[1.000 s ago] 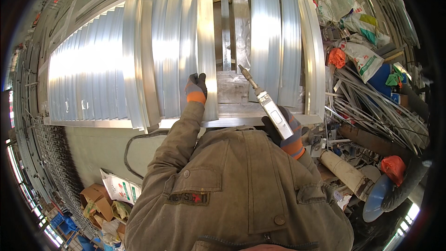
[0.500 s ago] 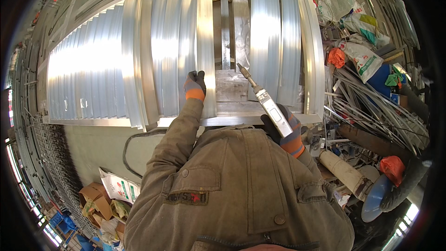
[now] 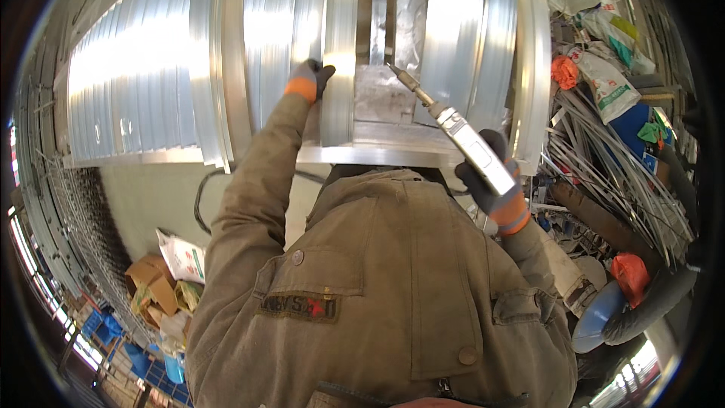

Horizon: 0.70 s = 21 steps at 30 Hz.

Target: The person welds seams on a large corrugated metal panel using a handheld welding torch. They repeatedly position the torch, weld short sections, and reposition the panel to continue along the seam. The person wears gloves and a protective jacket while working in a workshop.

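Note:
My left hand (image 3: pixel 308 81), in a grey, orange-cuffed glove with dark fingers, is closed at the left edge of a long, shiny aluminium slat (image 3: pixel 341 38). Exactly how the fingers grip that edge is partly hidden. Gripped in my right hand (image 3: pixel 498 185), gloved the same way, is a silver straight-bodied power screwdriver (image 3: pixel 472 147). Its narrow tip points up and left over a gap between slats, where a metal plate (image 3: pixel 377 102) shows. Other slats (image 3: pixel 276 23) stand side by side to the left, and more slats (image 3: pixel 455 38) lie right of the gap.
The slats lie across an aluminium frame (image 3: pixel 370 153) in front of me. To the right are heaped thin metal strips (image 3: pixel 612 166), sacks (image 3: pixel 604 83) and an orange bag (image 3: pixel 633 278). A cardboard box (image 3: pixel 151 283) and a dark hose (image 3: pixel 200 200) are on the floor at left.
The frame and slats appear higher in the picture. My right hand, with the screwdriver, sits farther right and higher in view; my left hand stays at the same slat.

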Each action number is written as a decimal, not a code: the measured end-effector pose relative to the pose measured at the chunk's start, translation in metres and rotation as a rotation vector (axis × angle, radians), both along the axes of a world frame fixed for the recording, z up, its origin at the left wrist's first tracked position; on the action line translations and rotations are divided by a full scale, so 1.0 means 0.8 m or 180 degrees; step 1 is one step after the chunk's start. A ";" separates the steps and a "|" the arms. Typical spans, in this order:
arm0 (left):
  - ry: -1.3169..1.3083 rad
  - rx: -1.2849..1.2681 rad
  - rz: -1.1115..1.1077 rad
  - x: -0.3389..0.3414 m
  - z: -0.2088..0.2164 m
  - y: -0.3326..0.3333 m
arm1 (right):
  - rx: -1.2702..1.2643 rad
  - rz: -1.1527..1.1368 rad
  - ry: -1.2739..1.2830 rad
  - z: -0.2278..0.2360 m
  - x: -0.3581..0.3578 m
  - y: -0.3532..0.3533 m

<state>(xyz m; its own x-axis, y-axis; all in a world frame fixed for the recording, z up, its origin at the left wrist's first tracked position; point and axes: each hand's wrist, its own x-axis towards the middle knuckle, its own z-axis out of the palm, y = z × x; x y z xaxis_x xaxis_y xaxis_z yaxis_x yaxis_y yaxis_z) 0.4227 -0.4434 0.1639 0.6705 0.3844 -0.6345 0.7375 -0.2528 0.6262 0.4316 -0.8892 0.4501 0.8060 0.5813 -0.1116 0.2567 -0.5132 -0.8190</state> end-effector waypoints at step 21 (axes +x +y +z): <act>0.1551 0.0751 -0.0990 0.050 0.076 0.012 | -0.0781 0.1862 0.0439 0.010 0.219 0.079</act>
